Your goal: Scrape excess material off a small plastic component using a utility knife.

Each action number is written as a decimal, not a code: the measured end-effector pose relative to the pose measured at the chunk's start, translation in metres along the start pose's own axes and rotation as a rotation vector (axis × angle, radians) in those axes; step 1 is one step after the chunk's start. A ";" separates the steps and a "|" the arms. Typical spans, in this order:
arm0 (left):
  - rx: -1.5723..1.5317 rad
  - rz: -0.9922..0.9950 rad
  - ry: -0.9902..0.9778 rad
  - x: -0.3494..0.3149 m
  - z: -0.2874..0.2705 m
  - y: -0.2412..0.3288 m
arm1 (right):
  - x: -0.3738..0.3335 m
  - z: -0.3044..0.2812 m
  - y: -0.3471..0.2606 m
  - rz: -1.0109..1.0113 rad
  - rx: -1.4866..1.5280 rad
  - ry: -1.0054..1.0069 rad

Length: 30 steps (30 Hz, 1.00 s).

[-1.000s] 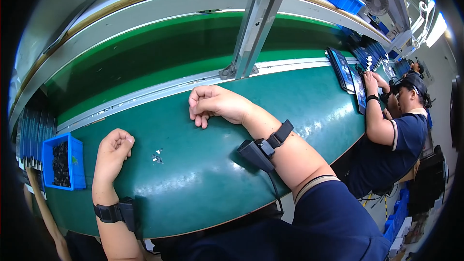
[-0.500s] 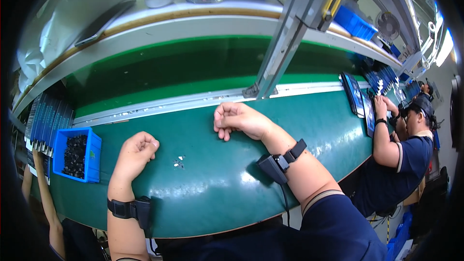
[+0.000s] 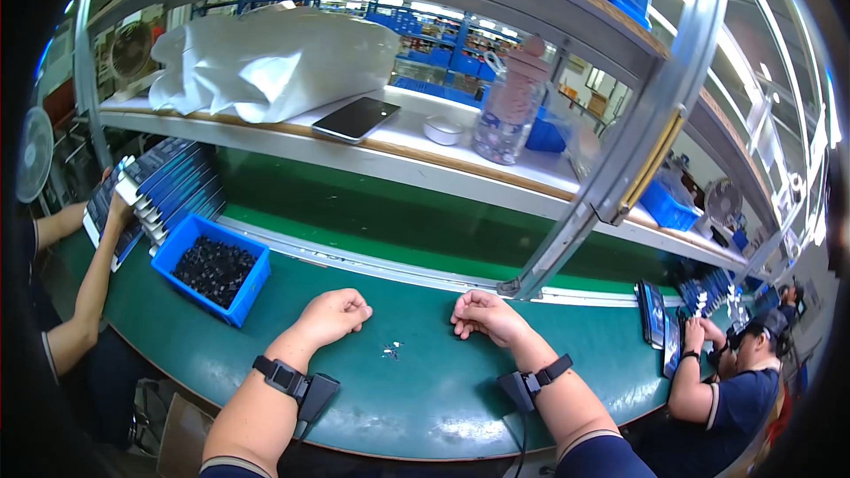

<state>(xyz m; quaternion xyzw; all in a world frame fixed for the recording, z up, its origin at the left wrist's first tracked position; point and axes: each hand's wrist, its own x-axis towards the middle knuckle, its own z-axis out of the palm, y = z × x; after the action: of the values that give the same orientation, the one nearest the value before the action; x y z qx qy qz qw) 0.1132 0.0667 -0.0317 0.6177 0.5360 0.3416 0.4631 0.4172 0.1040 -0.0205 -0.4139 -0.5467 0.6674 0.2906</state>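
Observation:
My left hand rests on the green tabletop with its fingers curled into a loose fist; nothing shows in it. Across from it, my right hand has its thumb against bent fingers, loosely closed, with no object visible. A few tiny white and dark scraps lie on the table between the two hands. Left of my left hand stands a blue bin full of small black parts. Each of my wrists wears a black strap with a small dark box on it.
Above the table's back runs a shelf with a tablet, a white bowl and a pink-topped bottle. A metal post rises behind my right hand. A co-worker's arm reaches toward stacked dark panels; another person works at right.
The view has tilted up and leftward, so more of the shelf and the left side shows. My right hand has come down nearer the table's middle. Both hands stay curled.

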 end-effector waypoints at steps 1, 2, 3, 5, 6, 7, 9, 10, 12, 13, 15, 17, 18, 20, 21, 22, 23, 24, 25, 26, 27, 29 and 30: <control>0.051 0.018 0.005 -0.002 0.001 0.001 | -0.003 0.004 -0.004 0.027 -0.046 0.051; 0.096 0.035 0.006 -0.002 0.000 0.000 | -0.005 0.010 -0.013 0.042 -0.066 0.049; 0.066 0.034 -0.003 -0.001 0.001 -0.003 | -0.010 0.017 -0.029 0.023 -0.223 0.002; 0.139 0.113 0.005 0.000 0.000 -0.011 | -0.019 0.036 -0.065 -0.026 -0.446 -0.095; 0.201 0.095 0.023 -0.002 -0.002 -0.005 | -0.025 0.045 -0.085 -0.063 -0.497 -0.091; 0.242 0.116 0.067 -0.005 -0.003 -0.004 | -0.028 0.054 -0.108 -0.118 -0.534 -0.098; 0.311 0.161 0.133 -0.006 -0.001 0.000 | -0.038 0.069 -0.153 -0.206 -0.590 0.056; 0.348 0.197 0.158 -0.007 0.001 0.004 | -0.045 0.071 -0.171 -0.291 -0.593 0.152; 0.292 0.255 0.160 -0.008 0.006 0.000 | -0.049 0.080 -0.205 -0.497 -0.596 0.321; 0.313 0.281 0.139 -0.009 0.006 0.002 | -0.045 0.081 -0.221 -0.586 -0.549 0.348; 0.331 0.308 0.117 -0.009 0.008 0.003 | -0.034 0.081 -0.253 -0.720 -0.518 0.352; 0.412 0.352 0.130 -0.013 0.011 0.003 | -0.013 0.096 -0.274 -0.787 -0.442 0.380; 0.414 0.360 0.131 -0.013 0.011 0.002 | 0.004 0.106 -0.279 -0.816 -0.399 0.370; 0.385 0.357 0.129 -0.012 0.012 -0.005 | 0.053 0.121 -0.283 -0.811 -0.318 0.393; 0.382 0.342 0.123 -0.013 0.012 -0.009 | 0.078 0.124 -0.288 -0.790 -0.278 0.444; 0.387 0.330 0.140 -0.015 0.011 -0.013 | 0.104 0.125 -0.293 -0.765 -0.237 0.489; 0.394 0.339 0.132 -0.016 0.011 -0.014 | 0.122 0.121 -0.302 -0.791 -0.230 0.586; 0.401 0.345 0.122 -0.016 0.012 -0.016 | 0.145 0.111 -0.309 -0.812 -0.222 0.684; 0.411 0.351 0.104 -0.016 0.014 -0.014 | 0.158 0.028 -0.341 -0.825 -0.226 0.679; 0.413 0.404 0.101 -0.014 0.019 0.000 | 0.178 -0.033 -0.375 -1.047 -0.777 0.927; 0.428 0.427 0.106 -0.015 0.021 0.002 | 0.177 -0.058 -0.403 -0.792 -1.141 1.142; 0.452 0.435 0.088 -0.014 0.020 0.004 | 0.180 -0.060 -0.419 -0.494 -1.486 1.324; 0.452 0.411 0.099 -0.015 0.018 -0.001 | 0.184 -0.039 -0.408 -0.605 -1.247 1.286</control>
<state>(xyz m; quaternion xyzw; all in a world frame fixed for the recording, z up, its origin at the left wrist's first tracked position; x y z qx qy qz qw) 0.1268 0.0482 -0.0378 0.7829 0.4844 0.3300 0.2085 0.3343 0.3731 0.3299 -0.6238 -0.6240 -0.2052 0.4235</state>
